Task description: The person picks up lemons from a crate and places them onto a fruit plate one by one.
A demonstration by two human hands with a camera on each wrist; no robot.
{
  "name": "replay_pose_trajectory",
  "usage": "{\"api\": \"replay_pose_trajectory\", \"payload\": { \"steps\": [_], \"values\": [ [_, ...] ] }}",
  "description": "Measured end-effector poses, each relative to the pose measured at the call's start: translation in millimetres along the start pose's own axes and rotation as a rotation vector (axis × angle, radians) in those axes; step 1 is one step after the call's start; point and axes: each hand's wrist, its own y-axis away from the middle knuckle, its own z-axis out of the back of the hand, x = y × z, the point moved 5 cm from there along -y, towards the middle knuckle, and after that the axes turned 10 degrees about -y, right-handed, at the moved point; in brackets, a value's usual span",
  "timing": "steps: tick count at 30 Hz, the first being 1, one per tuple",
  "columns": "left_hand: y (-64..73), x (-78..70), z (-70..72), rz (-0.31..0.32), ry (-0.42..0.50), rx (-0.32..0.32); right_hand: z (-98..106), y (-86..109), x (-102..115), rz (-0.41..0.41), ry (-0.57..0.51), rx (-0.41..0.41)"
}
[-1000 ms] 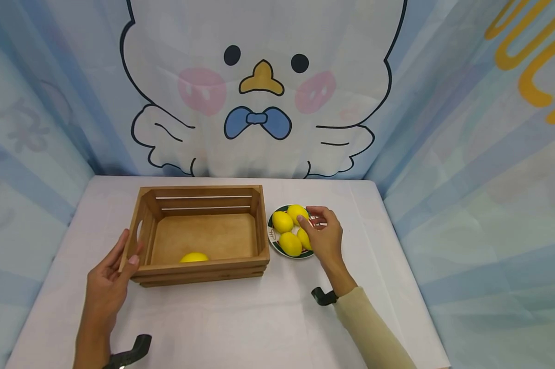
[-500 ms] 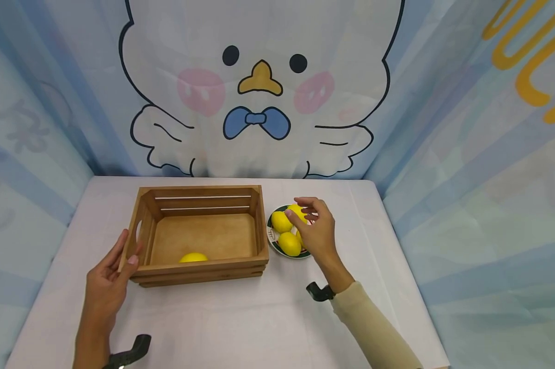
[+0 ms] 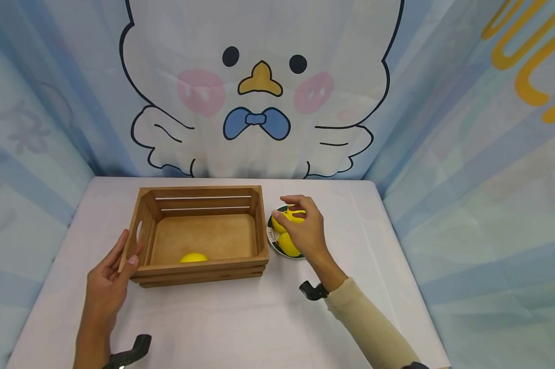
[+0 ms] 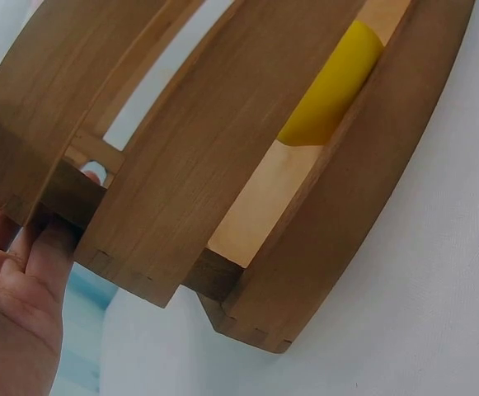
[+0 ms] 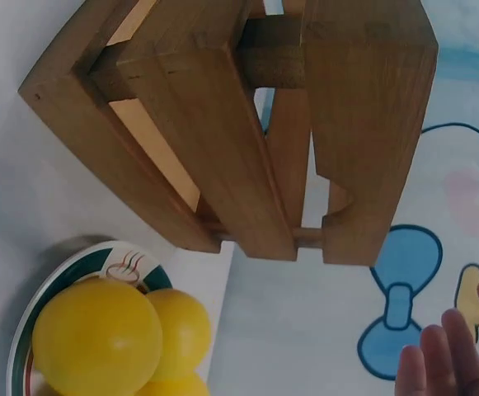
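A slatted wooden crate (image 3: 199, 271) stands on the table, one yellow lemon (image 3: 194, 257) lying inside by its front wall. My left hand (image 3: 105, 287) grips the crate's left end, thumb near the front corner; in the left wrist view, fingers reach behind the slats. Right of the crate, a plate (image 3: 271, 237) with a dark green rim holds several lemons (image 3: 288, 245). Over that plate hovers my right hand (image 3: 305, 230), fingers loosely bent, hiding part of the fruit. In the right wrist view, its fingers (image 5: 441, 363) appear apart from the lemons, with nothing held.
A white cloth covers the table (image 3: 240, 323). Curtains (image 3: 480, 205) with printed cartoon figures close in the back and both sides. The plate sits close beside the crate's right wall.
My right hand has moved left across the plate, from its right edge to above the lemons. The left hand and the crate have stayed in place.
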Motion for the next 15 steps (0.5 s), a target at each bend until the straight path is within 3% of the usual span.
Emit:
{"api": "replay_pose_trajectory", "payload": {
  "steps": [7,15],
  "values": [
    [0.6,-1.0,0.0,-0.004,-0.017,-0.003,-12,-0.5,7,0.017,0.025,0.046],
    [0.4,-1.7,-0.3,0.015,0.059,-0.002,-23,0.6,12,0.022,0.003,0.101]
  ]
}}
